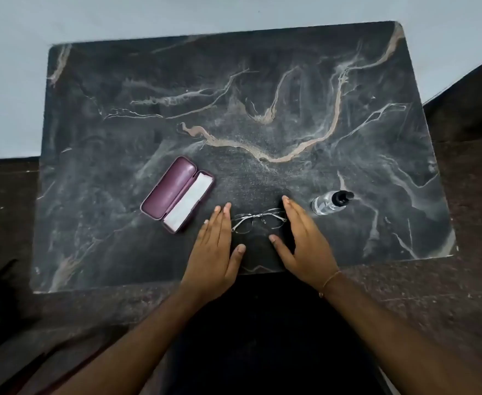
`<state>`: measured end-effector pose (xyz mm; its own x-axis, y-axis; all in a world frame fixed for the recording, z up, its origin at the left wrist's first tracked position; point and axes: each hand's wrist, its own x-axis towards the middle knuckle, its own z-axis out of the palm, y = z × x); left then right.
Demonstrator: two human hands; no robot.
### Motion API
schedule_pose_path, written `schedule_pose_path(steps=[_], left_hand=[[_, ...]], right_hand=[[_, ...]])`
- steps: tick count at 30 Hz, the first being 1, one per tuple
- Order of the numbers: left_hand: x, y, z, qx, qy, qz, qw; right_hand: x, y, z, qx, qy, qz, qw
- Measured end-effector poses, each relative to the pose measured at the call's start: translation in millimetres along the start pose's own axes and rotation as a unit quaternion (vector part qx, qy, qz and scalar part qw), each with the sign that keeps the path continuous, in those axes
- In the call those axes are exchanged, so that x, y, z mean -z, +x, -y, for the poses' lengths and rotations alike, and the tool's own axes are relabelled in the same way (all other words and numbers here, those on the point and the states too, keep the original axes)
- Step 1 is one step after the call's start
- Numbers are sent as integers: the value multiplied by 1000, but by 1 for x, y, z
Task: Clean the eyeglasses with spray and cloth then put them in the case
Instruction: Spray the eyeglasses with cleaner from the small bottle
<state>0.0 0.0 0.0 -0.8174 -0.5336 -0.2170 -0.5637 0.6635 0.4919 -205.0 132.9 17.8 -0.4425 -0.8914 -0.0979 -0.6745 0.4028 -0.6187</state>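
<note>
Thin-framed metal eyeglasses lie near the front edge of the dark marble table. My left hand is flat with straight fingers just left of them. On their right is my right hand, also flat with straight fingers. Neither hand holds anything. A purple eyeglass case lies open to the left, with a white cloth folded inside its right half. A small clear spray bottle with a black cap stands to the right of my right hand.
The table's far half holds nothing. A pale wall or floor area lies beyond the table's back edge. Dark reddish flooring surrounds the table on the left, right and near sides.
</note>
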Motion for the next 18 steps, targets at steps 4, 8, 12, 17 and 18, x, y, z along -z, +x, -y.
schedule_pose_path(steps=[4, 8, 12, 17, 18], left_hand=[[-20, -2, 7, -18, 16, -68, 997], [-36, -2, 9, -22, 22, -118, 993], [-37, 4, 6, -9, 47, -111, 993], [-43, 4, 9, 1, 31, -143, 989], [-42, 3, 8, 3, 18, -148, 989]], right_hand=[[-14, 2, -13, 4, 11, -48, 999], [-25, 3, -27, 45, -11, -75, 996], [-26, 8, -33, 55, -13, -99, 993], [-32, 6, -36, 78, -1, -124, 989], [-31, 5, -35, 79, 10, -128, 989]])
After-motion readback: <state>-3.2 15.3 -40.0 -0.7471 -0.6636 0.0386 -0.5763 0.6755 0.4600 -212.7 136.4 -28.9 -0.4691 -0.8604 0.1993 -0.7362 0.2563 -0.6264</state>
